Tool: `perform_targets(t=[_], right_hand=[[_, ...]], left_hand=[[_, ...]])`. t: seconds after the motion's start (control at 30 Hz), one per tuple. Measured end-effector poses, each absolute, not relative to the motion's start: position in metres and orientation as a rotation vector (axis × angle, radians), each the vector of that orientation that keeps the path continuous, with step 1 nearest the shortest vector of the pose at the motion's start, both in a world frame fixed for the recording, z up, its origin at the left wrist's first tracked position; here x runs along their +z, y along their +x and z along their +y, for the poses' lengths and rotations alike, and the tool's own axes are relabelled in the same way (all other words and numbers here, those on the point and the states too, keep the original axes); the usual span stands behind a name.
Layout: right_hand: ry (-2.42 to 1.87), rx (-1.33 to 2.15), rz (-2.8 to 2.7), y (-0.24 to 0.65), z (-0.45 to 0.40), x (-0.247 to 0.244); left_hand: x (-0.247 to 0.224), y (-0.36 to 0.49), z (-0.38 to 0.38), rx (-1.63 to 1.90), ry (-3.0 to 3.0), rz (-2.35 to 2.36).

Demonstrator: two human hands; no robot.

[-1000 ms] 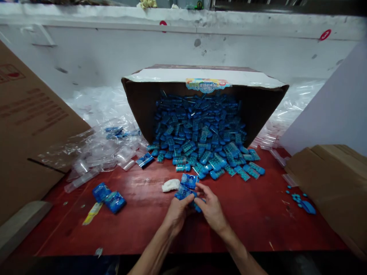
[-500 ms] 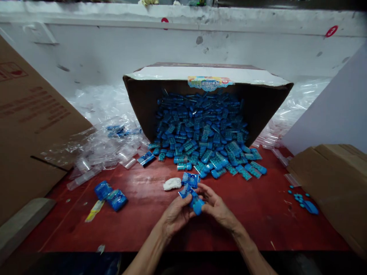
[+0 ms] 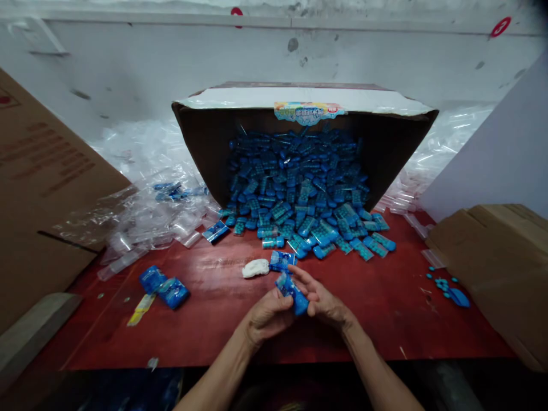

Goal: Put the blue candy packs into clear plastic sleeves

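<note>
Above the red table's front part, my left hand (image 3: 272,313) is closed on a small blue packet (image 3: 295,295), its thumb pressed across the near side. My right hand (image 3: 323,299) meets the same packet from the right, the thumb at its lower end and the fingers bent along its far side. Just beyond my fingertips lies a second blue printed packet (image 3: 282,261), beside a crumpled white piece (image 3: 256,268). A big cardboard box (image 3: 402,148) on its side spills clear-and-blue packs of small beads (image 3: 299,194) toward me.
Clear plastic sleeves (image 3: 145,211) pile up on the left. Two blue packets (image 3: 165,285) lie beside a yellow strip (image 3: 141,310). Loose blue beads (image 3: 443,282) are scattered near a brown carton (image 3: 492,274) on the right. Another carton (image 3: 47,171) stands at far left.
The packet has turned in my hands, and my left thumb lies further over it. My right fingers have shifted slightly. The whole view has tilted a little downward.
</note>
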State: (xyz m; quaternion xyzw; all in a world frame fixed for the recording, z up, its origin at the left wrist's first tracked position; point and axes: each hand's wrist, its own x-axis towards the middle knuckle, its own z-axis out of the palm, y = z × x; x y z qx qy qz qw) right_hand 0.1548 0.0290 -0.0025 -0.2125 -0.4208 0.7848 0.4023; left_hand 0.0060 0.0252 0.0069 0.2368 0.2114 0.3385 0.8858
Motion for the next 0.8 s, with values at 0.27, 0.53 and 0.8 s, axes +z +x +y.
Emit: perform_targets(t=[0.27, 0.53, 0.8], right_hand=[[-0.836, 1.589, -0.983, 0.138, 0.013, -0.031], [-0.933, 1.562, -1.222, 0.131, 0.010, -0.030], [-1.392, 0.872, -1.980, 0.095, 0.054, -0.004]], left_hand=[[0.000, 0.021, 0.004, 0.926, 0.318, 0.578], [0.007, -0.014, 0.005, 1.032, 0.187, 0.756], [0.014, -0.119, 0.018, 1.449, 0.163, 1.215]])
